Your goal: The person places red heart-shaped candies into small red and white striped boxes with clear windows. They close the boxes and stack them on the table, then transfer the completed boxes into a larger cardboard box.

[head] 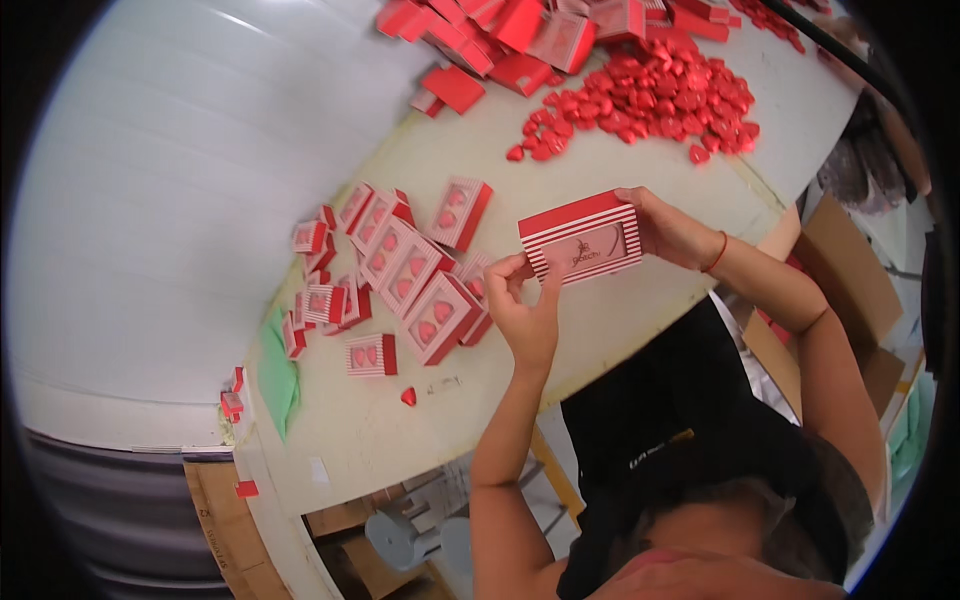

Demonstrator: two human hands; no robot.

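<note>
Both hands hold up a red-and-white striped gift box [536, 215] above the table. Its clear window faces up and shows a pale pink inside that bears writing; no hearts are visible through it. My left hand [529, 311] pinches the lower left corner, thumb in front and fingers curled at the end. My right hand [667, 229] grips the right end, fingers on its top corner. Left of my left hand lie several similar boxes [439, 319] with two red hearts showing through each window. A single red foil-wrapped heart [408, 396] rests on the table near them.
A heap of red foil-wrapped hearts [667, 97] lies at the far side, beside a pile of red boxes [517, 45]. A green sheet [279, 371] is at the table's left edge. An open cardboard carton [847, 277] stands at right; blue stools [397, 540] are below the table [360, 450].
</note>
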